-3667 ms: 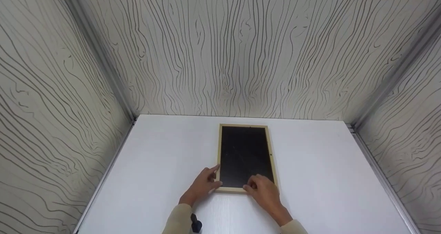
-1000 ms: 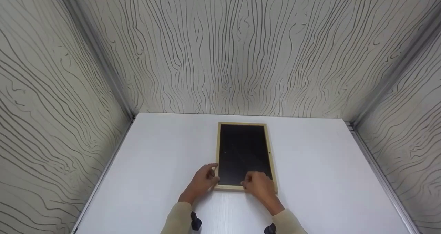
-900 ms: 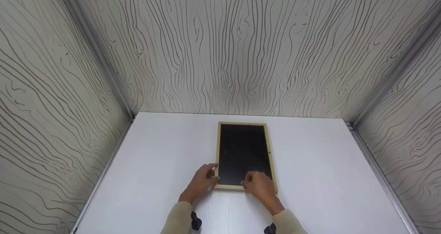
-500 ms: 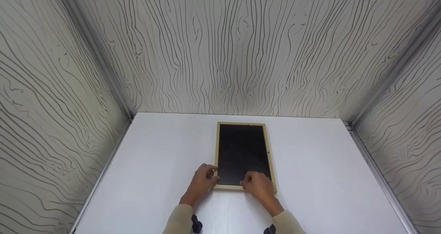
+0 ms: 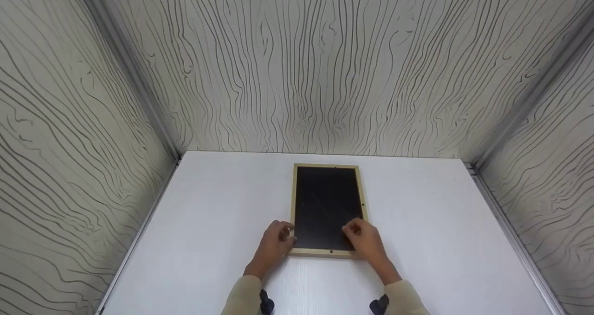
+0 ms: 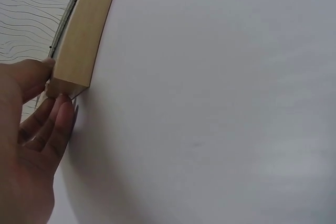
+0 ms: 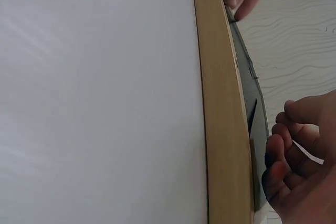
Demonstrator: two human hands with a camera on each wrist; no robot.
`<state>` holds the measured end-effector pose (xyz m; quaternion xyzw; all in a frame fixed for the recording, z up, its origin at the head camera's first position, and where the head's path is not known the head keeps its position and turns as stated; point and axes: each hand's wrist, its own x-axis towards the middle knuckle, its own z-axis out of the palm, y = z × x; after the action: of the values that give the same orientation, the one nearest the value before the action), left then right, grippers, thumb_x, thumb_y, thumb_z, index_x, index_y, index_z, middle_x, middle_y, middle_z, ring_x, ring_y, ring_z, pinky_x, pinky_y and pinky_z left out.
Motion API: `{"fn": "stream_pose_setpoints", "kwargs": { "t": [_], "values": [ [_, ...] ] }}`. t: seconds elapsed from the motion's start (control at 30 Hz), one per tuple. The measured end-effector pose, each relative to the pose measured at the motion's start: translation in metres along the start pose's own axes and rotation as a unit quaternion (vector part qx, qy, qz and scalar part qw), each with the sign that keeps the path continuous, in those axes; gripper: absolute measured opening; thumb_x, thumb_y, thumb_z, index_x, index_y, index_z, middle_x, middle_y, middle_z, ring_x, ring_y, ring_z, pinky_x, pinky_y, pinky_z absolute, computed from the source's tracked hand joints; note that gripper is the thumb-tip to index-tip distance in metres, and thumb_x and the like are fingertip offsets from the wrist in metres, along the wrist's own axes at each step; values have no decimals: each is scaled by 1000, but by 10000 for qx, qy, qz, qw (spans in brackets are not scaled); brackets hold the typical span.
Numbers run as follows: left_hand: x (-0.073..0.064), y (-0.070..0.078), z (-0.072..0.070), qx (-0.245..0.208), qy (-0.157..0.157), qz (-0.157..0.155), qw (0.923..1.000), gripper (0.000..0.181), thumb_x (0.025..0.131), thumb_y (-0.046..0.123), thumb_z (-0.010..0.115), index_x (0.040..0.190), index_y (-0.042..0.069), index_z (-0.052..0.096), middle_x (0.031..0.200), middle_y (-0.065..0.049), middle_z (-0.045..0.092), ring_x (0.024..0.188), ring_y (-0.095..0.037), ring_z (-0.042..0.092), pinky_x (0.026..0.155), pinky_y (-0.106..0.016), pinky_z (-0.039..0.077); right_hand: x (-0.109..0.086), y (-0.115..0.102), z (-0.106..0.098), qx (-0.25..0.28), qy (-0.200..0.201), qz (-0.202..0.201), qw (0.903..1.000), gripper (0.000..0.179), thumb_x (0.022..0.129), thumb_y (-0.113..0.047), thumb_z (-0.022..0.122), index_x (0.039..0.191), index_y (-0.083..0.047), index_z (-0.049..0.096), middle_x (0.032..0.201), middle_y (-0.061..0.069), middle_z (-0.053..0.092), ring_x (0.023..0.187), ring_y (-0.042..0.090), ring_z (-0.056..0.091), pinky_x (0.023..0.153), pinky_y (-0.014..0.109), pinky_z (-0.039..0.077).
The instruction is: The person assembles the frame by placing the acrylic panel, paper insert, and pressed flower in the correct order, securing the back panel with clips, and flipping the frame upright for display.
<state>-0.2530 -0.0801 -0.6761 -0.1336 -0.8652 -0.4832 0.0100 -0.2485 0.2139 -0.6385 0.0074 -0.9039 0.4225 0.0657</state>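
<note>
A wooden picture frame (image 5: 294, 199) lies on the white table with its black panel (image 5: 325, 203) upward. My left hand (image 5: 273, 244) grips its near left corner, thumb on top and fingers against the side, as the left wrist view shows. My right hand (image 5: 366, 241) is over the near right part, thumb and index tips close together, other fingers curled, nothing visible between them. Small dark spots mark the near rail (image 5: 331, 251) and the right rail (image 5: 363, 204). In the right wrist view a thin dark tab (image 7: 253, 113) sticks up inside the wooden edge.
The white table (image 5: 222, 203) stretches to both sides of the frame. Walls with a wood-grain pattern (image 5: 315, 73) enclose it at the back and sides, with grey metal posts (image 5: 134, 83) in the corners. Dark devices (image 5: 267, 302) sit at both wrists.
My right hand has moved from the near rail up and to the right, uncovering a dark spot there. The left hand and the picture frame stay nearly where they were.
</note>
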Motion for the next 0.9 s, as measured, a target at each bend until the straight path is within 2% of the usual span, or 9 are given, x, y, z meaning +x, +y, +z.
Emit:
{"fn": "stream_pose_setpoints", "kwargs": {
  "t": [0.07, 0.17, 0.23, 0.33, 0.43, 0.7, 0.8, 0.9],
  "values": [
    [0, 0, 1, 13, 50, 123, 9999, 26, 99, 13, 75, 124, 9, 68, 106, -3, 60, 93, -11, 57, 82, -26, 53, 9, 6, -8, -147, 373, -13, 9992, 6, 99, -11, 75, 100, -6, 73, 98, 9, 70, 92, 22, 61, 82, 35, 53],
    [0, 0, 4, 81, 137, 115, 9998, 26, 99, 11, 75, 123, 10, 68, 106, -2, 59, 91, -10, 56, 80, -25, 52, 20, 16, -18, -367, 609, 174, 9973, 26, 98, -12, 75, 120, 1, 70, 118, 20, 67, 110, 35, 62, 96, 49, 53],
    [0, 0, 6, 113, 176, 70, 9998, 26, 99, 10, 74, 123, 10, 68, 105, -2, 59, 91, -9, 55, 79, -24, 52, 26, 23, -21, -406, 462, 417, 9972, 40, 99, -11, 74, 133, 5, 63, 130, 25, 63, 120, 42, 60, 104, 56, 51],
    [0, 1, 9, 136, 199, -46, 9997, 26, 98, 9, 74, 123, 11, 68, 105, -2, 58, 90, -9, 55, 78, -23, 51, 28, 31, -23, -384, 75, 714, 9967, 49, 100, -9, 71, 144, 7, 55, 135, 29, 60, 124, 45, 61, 108, 58, 50],
    [2, 2, 10, 76, 248, -129, 9996, 25, 98, 9, 73, 123, 11, 68, 105, -2, 58, 90, -10, 54, 78, -23, 50, 28, 35, -23, -272, -44, 717, 9970, 47, 101, -5, 69, 145, 8, 57, 135, 29, 62, 127, 45, 61, 110, 59, 49],
    [0, 4, 13, 14, 387, -221, 9990, 27, 99, 8, 71, 125, 11, 69, 105, -1, 57, 90, -10, 53, 77, -23, 50, 26, 41, -22, 26, 88, 515, 9986, 46, 99, 0, 70, 143, 8, 59, 138, 28, 63, 134, 47, 58, 114, 59, 47],
    [-2, 5, 13, 44, 408, -231, 9989, 27, 99, 8, 70, 126, 10, 68, 106, -2, 57, 91, -10, 53, 77, -23, 50, 25, 42, -21, -10, 105, 457, 9989, 46, 99, -1, 71, 142, 7, 60, 136, 27, 64, 131, 46, 60, 113, 58, 48],
    [-2, 8, 12, 148, 379, -244, 9989, 29, 99, 8, 70, 129, 9, 68, 106, -2, 57, 92, -10, 54, 78, -24, 51, 25, 43, -21, -78, 210, 349, 9991, 44, 97, 0, 73, 140, 7, 63, 130, 26, 66, 121, 44, 65, 106, 56, 53]
  ]
}}
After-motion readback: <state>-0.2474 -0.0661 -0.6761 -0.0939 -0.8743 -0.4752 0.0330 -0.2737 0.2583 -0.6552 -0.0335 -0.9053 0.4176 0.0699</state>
